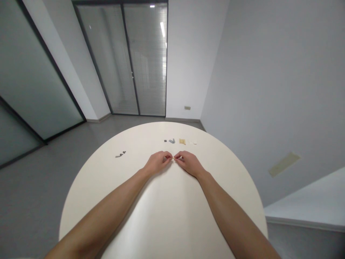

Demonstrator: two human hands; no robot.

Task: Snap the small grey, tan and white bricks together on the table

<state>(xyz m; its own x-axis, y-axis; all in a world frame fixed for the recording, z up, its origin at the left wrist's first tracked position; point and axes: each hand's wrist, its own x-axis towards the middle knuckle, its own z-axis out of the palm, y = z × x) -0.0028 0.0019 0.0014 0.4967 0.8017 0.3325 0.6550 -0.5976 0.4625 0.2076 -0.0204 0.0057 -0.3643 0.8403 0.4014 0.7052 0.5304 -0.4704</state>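
Over the middle of the round white table (pixel 161 216), my left hand (pixel 159 160) and my right hand (pixel 189 163) meet fingertip to fingertip. Both are closed in a pinch on one tiny yellowish piece (pixel 173 158), too small for me to tell its kind. Most of that piece is hidden by the fingers. Just beyond the hands lie a small dark square piece (pixel 165 141), some grey-blue pieces (pixel 171 141), a group of yellow pieces (pixel 182 141) and a few white pieces (pixel 194 143) that hardly stand out from the tabletop.
Toward the table's left side lie several small dark grey pieces (pixel 121 154). Behind the table stands a glass partition with blinds (pixel 145 61). A grey-white wall (pixel 269 90) rises close on the right, and frosted glass panels (pixel 40 79) are on the left.
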